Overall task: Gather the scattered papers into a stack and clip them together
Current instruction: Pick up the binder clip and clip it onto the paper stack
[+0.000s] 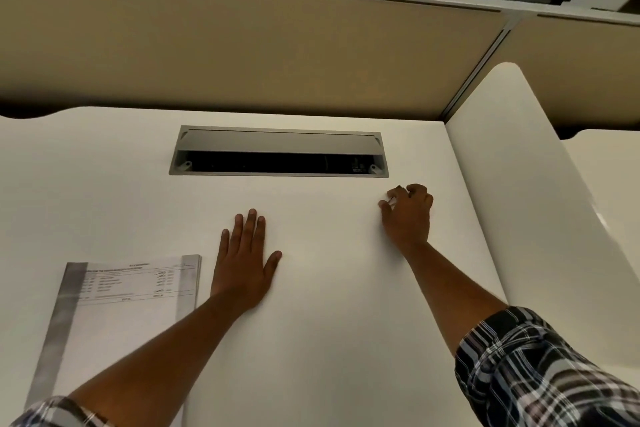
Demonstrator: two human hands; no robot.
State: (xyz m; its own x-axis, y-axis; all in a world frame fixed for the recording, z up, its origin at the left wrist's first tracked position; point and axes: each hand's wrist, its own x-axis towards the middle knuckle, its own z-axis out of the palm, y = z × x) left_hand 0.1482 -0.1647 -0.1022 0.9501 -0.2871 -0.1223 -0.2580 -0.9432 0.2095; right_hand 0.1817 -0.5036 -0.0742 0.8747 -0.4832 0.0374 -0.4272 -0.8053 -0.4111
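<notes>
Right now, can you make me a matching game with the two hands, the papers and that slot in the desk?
Things:
1. left hand
2. right hand
3. papers
4. slot

States:
A. stacked at the desk's near left
B. flat on the desk, fingers straight
C. open, dark inside
D. fingers curled, pinching something small

Pairs: 1-B, 2-D, 3-A, 4-C
</notes>
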